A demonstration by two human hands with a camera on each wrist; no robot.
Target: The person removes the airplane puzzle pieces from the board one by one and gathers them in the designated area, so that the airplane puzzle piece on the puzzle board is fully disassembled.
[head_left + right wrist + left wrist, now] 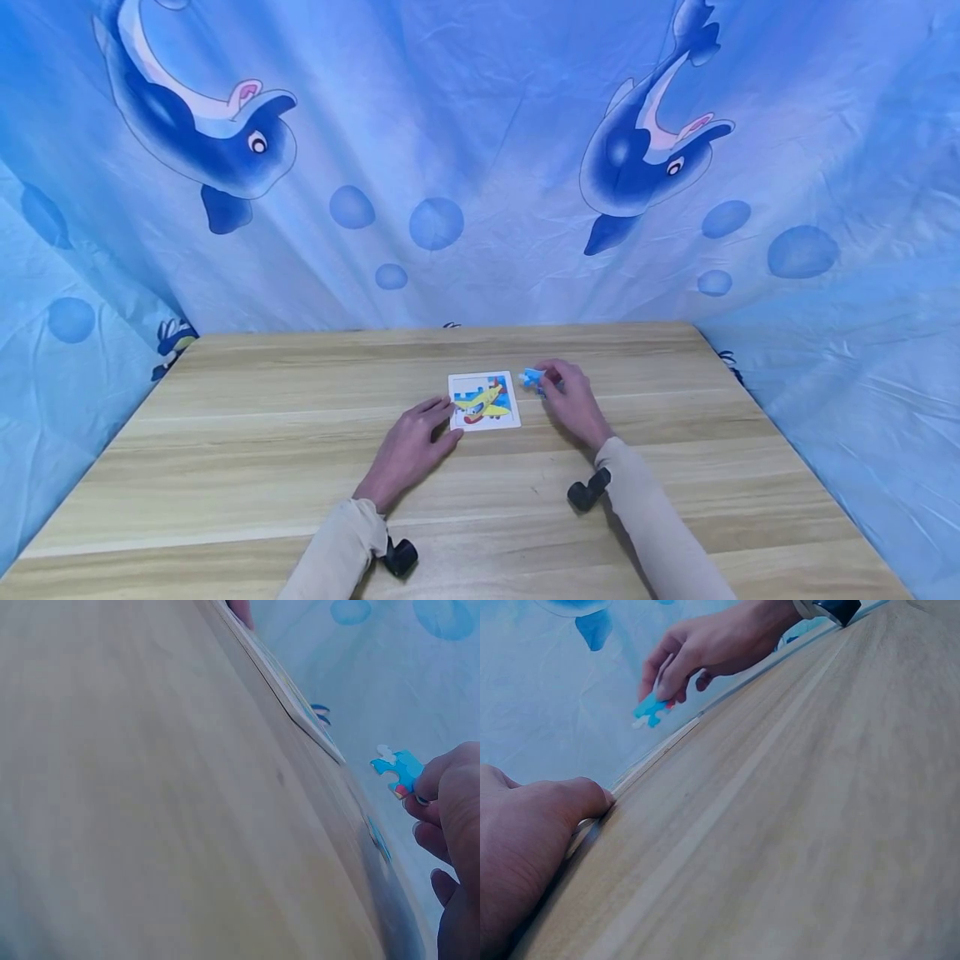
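Head view. Left hand [411,446]: fingers extended and relaxed, fingertips at the left edge of a square, white-bordered picture puzzle [515,417], thumb at its near left corner. The puzzle lies flat just right of these fingers; its picture is a yellow aeroplane with red parts on blue, with pale bare backing towards the far left. Whether the print carries lettering cannot be told at this size. Right hand [573,404]: fingers curled, pinching a light-blue jigsaw piece [533,377], which juts out left of the fingertips, beside the puzzle's right edge. Beneath both hands, a wood-grain desk [480,508]; beyond the fingers, a blue fabric curtain [502,158] printed with dolphins and bubbles. Beige sleeves [333,550] and small black wrist cameras [401,558] behind the hands.

Left wrist view. Left thumb at the desk's visible edge, lower left; the fingertips are hidden. Beyond it, the right fingers grip the piece, pointing down.

Right wrist view. Piece between thumb and fingers, clear of the desk; white and red patches on the blue. Below these fingertips, a second, flat blue piece [380,838] lies on the desk, seen nearly edge-on. Puzzle farther off, left of the fingers.
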